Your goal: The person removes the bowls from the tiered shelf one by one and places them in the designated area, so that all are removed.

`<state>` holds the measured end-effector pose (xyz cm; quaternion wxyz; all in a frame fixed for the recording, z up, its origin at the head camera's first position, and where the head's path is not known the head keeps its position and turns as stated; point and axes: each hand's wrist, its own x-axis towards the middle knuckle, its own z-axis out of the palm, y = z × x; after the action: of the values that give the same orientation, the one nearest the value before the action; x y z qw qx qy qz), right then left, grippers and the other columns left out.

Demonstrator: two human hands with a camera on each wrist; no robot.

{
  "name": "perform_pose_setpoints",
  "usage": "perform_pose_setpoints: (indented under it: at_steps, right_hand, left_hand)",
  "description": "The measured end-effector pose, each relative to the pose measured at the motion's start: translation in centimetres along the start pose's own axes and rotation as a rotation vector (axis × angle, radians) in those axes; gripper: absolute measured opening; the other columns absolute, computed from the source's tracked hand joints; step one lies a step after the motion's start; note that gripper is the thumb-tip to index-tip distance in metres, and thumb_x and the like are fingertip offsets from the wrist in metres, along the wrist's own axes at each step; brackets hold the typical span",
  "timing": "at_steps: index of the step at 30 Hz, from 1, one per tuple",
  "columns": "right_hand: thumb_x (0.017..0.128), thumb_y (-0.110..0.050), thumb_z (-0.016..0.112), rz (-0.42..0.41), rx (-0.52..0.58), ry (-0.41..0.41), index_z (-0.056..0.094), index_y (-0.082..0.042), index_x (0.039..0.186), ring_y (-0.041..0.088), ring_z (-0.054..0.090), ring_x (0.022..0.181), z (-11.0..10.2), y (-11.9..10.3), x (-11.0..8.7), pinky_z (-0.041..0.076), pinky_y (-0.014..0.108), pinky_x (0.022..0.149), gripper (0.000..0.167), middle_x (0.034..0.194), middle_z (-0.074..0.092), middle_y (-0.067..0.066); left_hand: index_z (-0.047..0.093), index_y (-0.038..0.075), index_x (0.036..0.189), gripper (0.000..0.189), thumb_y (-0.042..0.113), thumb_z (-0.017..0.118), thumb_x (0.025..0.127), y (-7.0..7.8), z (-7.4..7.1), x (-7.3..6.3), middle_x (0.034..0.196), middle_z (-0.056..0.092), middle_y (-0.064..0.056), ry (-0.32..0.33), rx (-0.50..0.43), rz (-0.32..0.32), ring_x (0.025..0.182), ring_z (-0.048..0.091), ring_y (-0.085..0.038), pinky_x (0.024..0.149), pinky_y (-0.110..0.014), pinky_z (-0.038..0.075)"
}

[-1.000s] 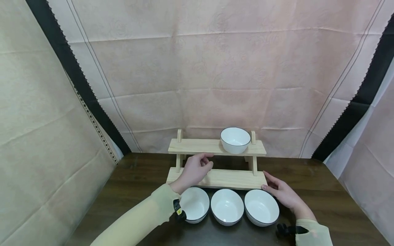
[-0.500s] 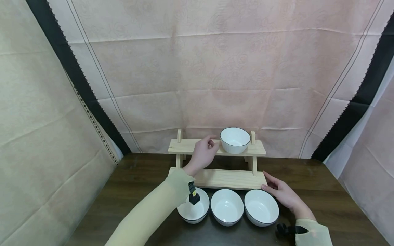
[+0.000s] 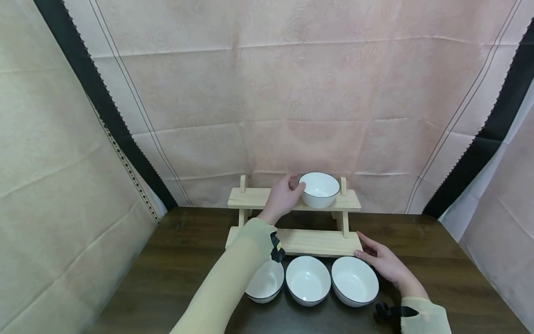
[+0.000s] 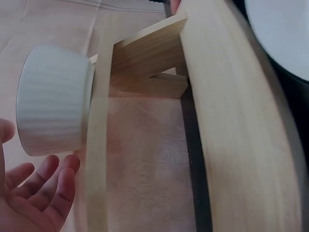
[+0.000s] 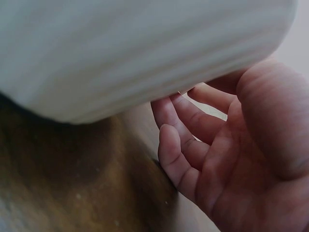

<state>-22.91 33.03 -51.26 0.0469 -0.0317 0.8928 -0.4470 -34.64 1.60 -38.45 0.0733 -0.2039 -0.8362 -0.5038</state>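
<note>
A white bowl with a dark rim sits on the right part of the upper board of a two-tier wooden shelf rack. My left hand is at this bowl's left side, thumb near its rim. In the left wrist view, the loosely bent fingers are close to the bowl, with a gap at the thumb side. My right hand holds the right end of the lower board, thumb at its front corner and a finger toward the back. A bowl hides part of that hold in the right wrist view.
Three more white bowls stand in a row before the rack: a left one partly covered by my left sleeve, a middle one, and a right one beside my right hand. Pale cloth hangs behind the dark wooden table.
My left hand has risen from in front of the rack's lower tier to the upper bowl's left side, and its fingers have spread. The right hand and the bowls stay put.
</note>
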Motion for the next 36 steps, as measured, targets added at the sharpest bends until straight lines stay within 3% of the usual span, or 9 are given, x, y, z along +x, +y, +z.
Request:
perform_pose_setpoints:
  at_steps: [6, 9, 16, 26, 31, 36]
  right_hand:
    - [0.106, -0.042, 0.067, -0.002, 0.000, -0.001, 0.030, -0.001, 0.167, 0.043, 0.058, 0.130, -0.1, 0.2, -0.1, 0.048, 0.062, 0.108, 0.082, 0.154, 0.050, 0.033]
    - [0.106, -0.041, 0.066, -0.006, -0.004, 0.002, 0.030, 0.000, 0.166, 0.043, 0.058, 0.130, -0.1, 0.1, -0.1, 0.048, 0.062, 0.108, 0.081, 0.154, 0.050, 0.034]
    - [0.107, -0.036, 0.066, -0.026, 0.006, 0.002, 0.031, 0.001, 0.166, 0.043, 0.059, 0.130, -0.1, -0.2, -0.2, 0.049, 0.061, 0.106, 0.079, 0.153, 0.050, 0.035]
    - [0.107, -0.038, 0.066, -0.018, -0.006, -0.005, 0.030, 0.001, 0.166, 0.044, 0.058, 0.131, -0.1, -0.4, -0.2, 0.048, 0.063, 0.108, 0.079, 0.154, 0.049, 0.035]
    - [0.107, -0.038, 0.066, -0.017, -0.007, -0.008, 0.030, 0.001, 0.166, 0.043, 0.058, 0.130, -0.2, -0.5, -0.2, 0.048, 0.063, 0.108, 0.079, 0.154, 0.049, 0.035]
    - [0.107, -0.038, 0.065, -0.014, -0.006, -0.006, 0.030, 0.001, 0.166, 0.042, 0.059, 0.128, -0.2, -0.4, -0.1, 0.048, 0.063, 0.107, 0.079, 0.154, 0.049, 0.035]
  left_hand:
    - [0.059, 0.012, 0.149, 0.051, 0.035, 0.067, 0.104, 0.5, 0.3, 0.6, 0.090, 0.059, -0.004, -0.034, -0.013, -0.040, 0.076, 0.056, -0.020, 0.062, -0.031, 0.047]
    - [0.062, 0.013, 0.146, 0.047, 0.032, 0.069, 0.103, 0.8, 0.4, 0.8, 0.096, 0.063, -0.003, -0.055, 0.006, -0.057, 0.081, 0.058, -0.019, 0.066, -0.030, 0.050]
    - [0.065, 0.009, 0.138, 0.040, 0.019, 0.066, 0.100, 1.1, 0.7, 1.3, 0.098, 0.068, -0.003, -0.068, 0.003, -0.078, 0.075, 0.059, -0.019, 0.064, -0.029, 0.050]
    - [0.066, 0.007, 0.140, 0.042, 0.017, 0.065, 0.099, 1.5, 0.8, 1.2, 0.116, 0.071, -0.005, -0.028, 0.019, -0.093, 0.092, 0.060, -0.022, 0.081, -0.033, 0.053]
    - [0.066, 0.008, 0.140, 0.040, 0.014, 0.063, 0.100, 1.9, 0.9, 1.0, 0.109, 0.071, -0.008, -0.038, -0.046, -0.130, 0.089, 0.066, -0.021, 0.070, -0.032, 0.061]
    - [0.067, 0.007, 0.137, 0.038, 0.010, 0.063, 0.099, 2.3, 1.2, 0.8, 0.110, 0.071, -0.009, -0.030, -0.106, -0.155, 0.080, 0.068, -0.021, 0.059, -0.030, 0.061]
